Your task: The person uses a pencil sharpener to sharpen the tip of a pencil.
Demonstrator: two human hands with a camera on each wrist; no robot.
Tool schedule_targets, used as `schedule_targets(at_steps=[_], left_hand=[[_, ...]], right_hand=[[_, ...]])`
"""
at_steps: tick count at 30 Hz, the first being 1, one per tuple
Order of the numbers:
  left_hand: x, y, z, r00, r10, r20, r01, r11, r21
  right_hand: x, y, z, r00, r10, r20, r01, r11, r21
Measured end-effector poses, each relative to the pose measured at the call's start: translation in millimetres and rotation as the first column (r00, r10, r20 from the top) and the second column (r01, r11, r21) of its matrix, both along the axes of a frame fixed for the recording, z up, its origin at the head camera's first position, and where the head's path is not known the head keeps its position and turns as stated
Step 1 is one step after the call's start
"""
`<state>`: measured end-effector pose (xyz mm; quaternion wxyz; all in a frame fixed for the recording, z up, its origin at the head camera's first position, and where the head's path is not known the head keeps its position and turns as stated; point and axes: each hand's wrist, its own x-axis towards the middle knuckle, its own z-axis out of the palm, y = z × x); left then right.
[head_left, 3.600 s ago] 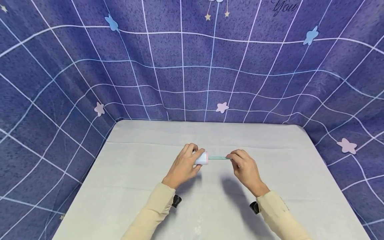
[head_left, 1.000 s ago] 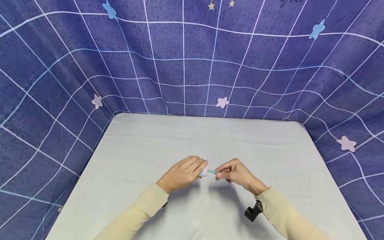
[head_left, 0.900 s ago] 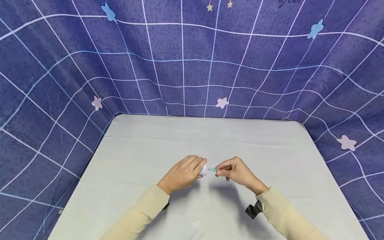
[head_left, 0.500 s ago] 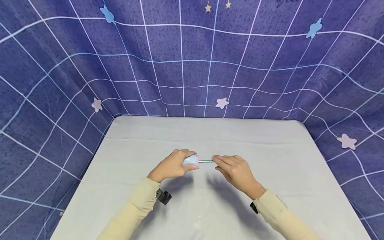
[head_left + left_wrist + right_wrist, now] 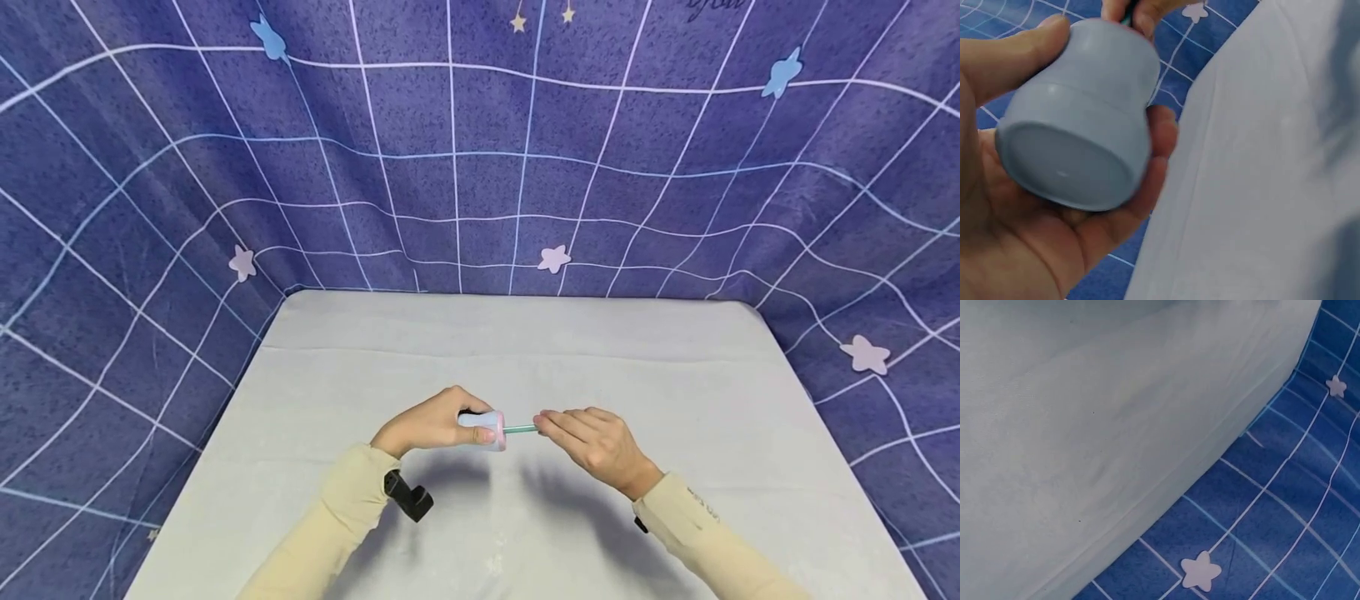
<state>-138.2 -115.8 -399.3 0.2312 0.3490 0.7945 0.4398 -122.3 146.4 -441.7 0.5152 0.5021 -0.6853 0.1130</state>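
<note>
A screwdriver (image 5: 480,422) with a fat, waisted light-blue handle, a pink collar and a thin green metallic shaft lies level between both hands, above the table. Its handle rests in my left hand (image 5: 431,423), gripped with the thumb along the near side. In the left wrist view the handle's rounded flat butt (image 5: 1066,165) faces the camera, with curled fingers (image 5: 1163,134) around it. My right hand (image 5: 596,446) pinches the far end of the shaft (image 5: 520,429); the tip is hidden behind its fingers. The right wrist view shows neither hand nor screwdriver.
A white cloth-covered table (image 5: 360,333) spreads beneath the hands. Behind it and at both sides hangs a purple-blue curtain (image 5: 480,192) with grid lines and stars. Black wrist cameras (image 5: 408,496) sit at the cuffs.
Since one second ago the left hand has rolled round the handle, baring more of it, and shifted left. The right hand has turned its back upward. Both have dropped slightly since half a second ago.
</note>
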Motion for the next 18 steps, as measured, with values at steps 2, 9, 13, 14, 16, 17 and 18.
schedule_targets(at_steps=[2, 9, 13, 14, 16, 17, 18], left_hand=[[1.0, 0.8, -3.4, 1.000, -0.005, -0.010, 0.005, 1.000, -0.005], [15.7, 1.9, -5.1, 0.977, 0.118, -0.177, -0.130, 0.990, -0.057], [26.5, 8.6, -9.2, 0.786, 0.042, -0.617, -0.171, 0.974, -0.151], [28.4, 10.2, -11.3, 0.691, 0.003, -0.723, -0.182, 0.969, -0.169], [30.9, 12.5, -16.0, 0.503, -0.059, -0.862, -0.197, 0.964, -0.181], [31.4, 13.1, -18.2, 0.435, -0.075, -0.897, -0.202, 0.963, -0.178], [31.6, 13.5, -19.7, 0.394, -0.079, -0.916, -0.205, 0.964, -0.171]], right_hand=[[3.4, -2, 0.1, 1.000, -0.015, 0.008, 0.015, 1.000, 0.002], [19.1, -13, 12.4, 0.882, -0.044, 0.470, 0.035, 0.999, 0.028], [18.0, -10, 21.6, 0.231, 0.092, 0.969, 0.007, 0.995, -0.096], [16.1, -8, 22.3, 0.032, 0.135, 0.990, 0.041, 0.990, -0.136], [11.7, -5, 21.7, -0.256, 0.196, 0.947, 0.106, 0.979, -0.174], [9.4, -3, 20.3, -0.331, 0.210, 0.920, 0.118, 0.977, -0.180], [7.5, -2, 18.6, -0.361, 0.210, 0.909, 0.117, 0.977, -0.180]])
